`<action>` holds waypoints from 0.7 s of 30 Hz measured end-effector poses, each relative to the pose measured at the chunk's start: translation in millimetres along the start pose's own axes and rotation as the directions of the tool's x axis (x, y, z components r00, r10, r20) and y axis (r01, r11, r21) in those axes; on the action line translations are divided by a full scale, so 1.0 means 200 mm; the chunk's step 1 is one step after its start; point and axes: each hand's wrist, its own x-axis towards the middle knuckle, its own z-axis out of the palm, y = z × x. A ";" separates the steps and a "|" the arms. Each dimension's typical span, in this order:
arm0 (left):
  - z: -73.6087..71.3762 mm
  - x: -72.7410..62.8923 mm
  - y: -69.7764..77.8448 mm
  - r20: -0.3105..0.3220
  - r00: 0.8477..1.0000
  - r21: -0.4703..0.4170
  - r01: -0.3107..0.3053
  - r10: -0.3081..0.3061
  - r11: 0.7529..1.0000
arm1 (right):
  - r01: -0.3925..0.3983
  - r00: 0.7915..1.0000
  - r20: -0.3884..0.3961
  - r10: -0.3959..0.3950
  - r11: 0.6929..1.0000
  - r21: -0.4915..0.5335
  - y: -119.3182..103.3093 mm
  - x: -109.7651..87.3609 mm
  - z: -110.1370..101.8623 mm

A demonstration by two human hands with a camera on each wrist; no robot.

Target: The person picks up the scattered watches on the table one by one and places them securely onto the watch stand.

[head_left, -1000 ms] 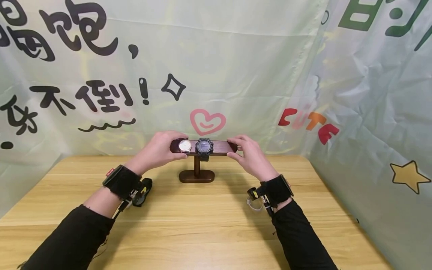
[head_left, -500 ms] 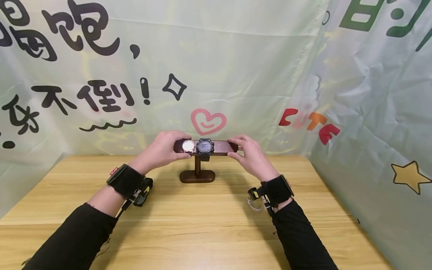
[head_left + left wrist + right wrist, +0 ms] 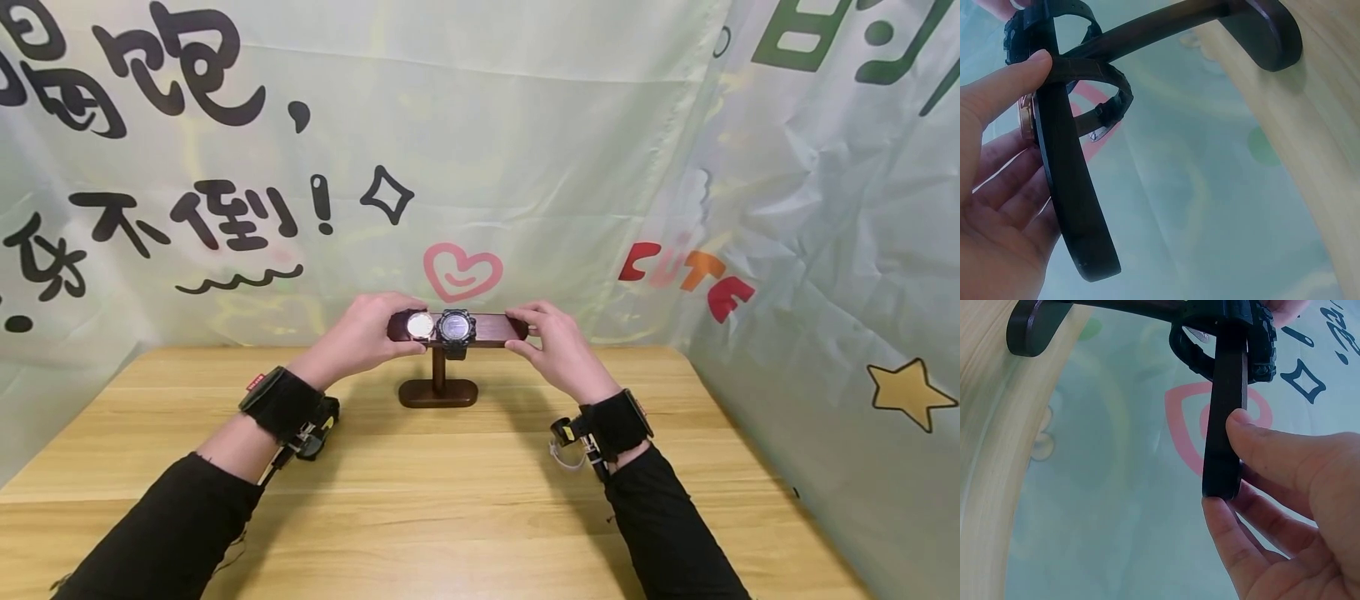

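A dark wooden watch stand (image 3: 495, 327) with a T-shaped frame stands upright on the table, its bar level. On the bar's left part sits a light-dialled wristwatch (image 3: 420, 326) with a dark strap. Close to its right is a chunky black digital watch (image 3: 455, 327). My left hand (image 3: 362, 332) holds the light-dialled watch, and in the left wrist view its thumb presses the strap (image 3: 1124, 94) below the bar while the fingers lie on the far side. My right hand (image 3: 561, 346) grips the bar's right end; the right wrist view shows thumb and fingers on the bar (image 3: 1225, 437).
The stand's oval base (image 3: 438, 395) rests near the back of the wooden table (image 3: 450, 500). Behind it hangs a pale printed cloth (image 3: 525, 150), with another cloth wall (image 3: 840, 317) on the right. Both wrists wear black bands with small cameras.
My left hand has slid the light-dialled watch a little to the right along the bar, closer to the black watch. The right hand keeps its hold on the bar's end.
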 end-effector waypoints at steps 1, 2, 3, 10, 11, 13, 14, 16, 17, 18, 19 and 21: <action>0.00 0.00 0.00 -0.001 1.000 0.002 -0.001 0.001 1.000 | 0.000 1.000 0.000 0.000 1.000 0.000 0.00 0.00 0.00; 0.00 0.00 0.00 -0.002 1.000 0.005 -0.002 0.002 1.000 | -0.002 1.000 0.000 0.002 1.000 0.000 0.00 0.00 0.00; 0.00 0.00 0.00 -0.002 1.000 0.007 -0.003 0.003 1.000 | -0.002 1.000 0.000 0.002 1.000 0.001 0.00 0.00 0.00; 0.01 -0.01 0.00 0.000 1.000 -0.001 0.009 -0.009 1.000 | -0.001 1.000 -0.003 0.001 1.000 0.006 0.00 0.00 0.00; 0.01 -0.01 0.00 0.000 1.000 -0.003 0.010 -0.010 1.000 | -0.001 1.000 -0.001 0.001 1.000 0.004 0.00 0.00 0.00; 0.01 -0.01 0.00 -0.004 1.000 -0.004 0.010 -0.010 1.000 | -0.004 1.000 0.002 0.004 1.000 0.004 0.00 0.00 0.00; 0.01 -0.01 0.00 -0.007 1.000 -0.006 0.008 -0.008 1.000 | -0.006 1.000 0.005 0.006 1.000 0.005 0.00 0.00 0.00; 0.01 -0.01 0.00 -0.014 1.000 -0.008 0.002 -0.002 1.000 | -0.006 1.000 0.008 0.006 1.000 0.002 -0.01 0.00 0.00; 0.01 -0.01 -0.01 -0.018 1.000 -0.006 -0.003 0.003 1.000 | -0.006 1.000 0.009 0.006 1.000 0.001 -0.01 0.00 0.00; 0.01 -0.01 -0.01 -0.022 1.000 -0.005 -0.007 0.007 1.000 | -0.006 1.000 0.009 0.006 1.000 0.002 -0.01 0.00 0.00; 0.01 -0.02 -0.01 -0.024 1.000 -0.004 -0.011 0.011 1.000 | -0.005 1.000 0.008 0.005 1.000 -0.001 -0.01 0.00 -0.01; 0.01 -0.02 -0.01 -0.029 0.999 -0.005 -0.013 0.013 1.000 | -0.002 1.000 0.005 0.002 1.000 -0.004 -0.01 0.00 -0.01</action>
